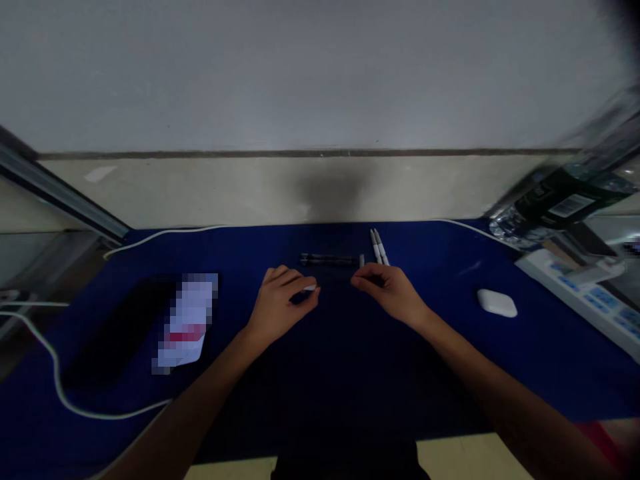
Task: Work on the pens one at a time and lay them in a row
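Observation:
My left hand (285,298) is over the blue desk with thumb and fingertips pinched. A small white piece (310,288) shows between them; its kind is too small to make out. To the right, my right hand (387,285) has thumb and index finger pressed together, and whatever may be in them is hidden. Just behind its fingertips a short grey-white pen-like end (362,260) sticks up into view. Dark, clear-bodied pens (327,259) lie crosswise beyond both hands. Two white pens with grey tips (379,247) lie side by side, partly covered by my right hand.
A phone (187,320) with a lit, blurred screen lies at left, near a white cable (57,373). On the right are a white earbud case (497,303), a power strip (585,293) and a bottle (555,200) lying tilted. The wall (225,190) borders the desk's back.

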A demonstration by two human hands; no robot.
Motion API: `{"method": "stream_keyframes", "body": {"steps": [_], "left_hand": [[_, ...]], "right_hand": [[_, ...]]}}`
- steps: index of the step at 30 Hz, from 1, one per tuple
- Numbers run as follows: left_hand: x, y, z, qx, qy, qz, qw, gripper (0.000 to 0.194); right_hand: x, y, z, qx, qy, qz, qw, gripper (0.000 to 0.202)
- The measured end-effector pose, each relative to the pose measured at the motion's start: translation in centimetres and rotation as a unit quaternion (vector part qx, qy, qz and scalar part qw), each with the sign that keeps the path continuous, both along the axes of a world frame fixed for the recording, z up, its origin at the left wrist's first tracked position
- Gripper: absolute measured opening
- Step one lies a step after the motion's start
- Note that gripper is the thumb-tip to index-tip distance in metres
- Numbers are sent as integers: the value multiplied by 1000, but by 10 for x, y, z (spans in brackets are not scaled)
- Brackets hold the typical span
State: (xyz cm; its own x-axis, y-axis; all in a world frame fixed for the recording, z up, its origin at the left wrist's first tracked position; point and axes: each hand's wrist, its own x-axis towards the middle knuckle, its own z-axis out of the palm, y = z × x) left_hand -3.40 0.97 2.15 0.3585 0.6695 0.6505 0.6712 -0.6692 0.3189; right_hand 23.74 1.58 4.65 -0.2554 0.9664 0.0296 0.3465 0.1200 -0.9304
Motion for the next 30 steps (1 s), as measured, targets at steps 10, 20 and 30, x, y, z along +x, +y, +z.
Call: {"method": "stream_keyframes", "body": {"steps": [10,20,30], "left_hand": [[0,0,1,-2,4,-1,1000,14],[0,-1,1,-4,8,-3,1000,12],[0,0,2,7,7,-7,1000,14]], "right_hand": [[1,-1,2,6,-4,13,1000,32],[3,-1,1,-11,-16,24,1000,42],[1,-1,1,-4,-28,25,999,44]]}}
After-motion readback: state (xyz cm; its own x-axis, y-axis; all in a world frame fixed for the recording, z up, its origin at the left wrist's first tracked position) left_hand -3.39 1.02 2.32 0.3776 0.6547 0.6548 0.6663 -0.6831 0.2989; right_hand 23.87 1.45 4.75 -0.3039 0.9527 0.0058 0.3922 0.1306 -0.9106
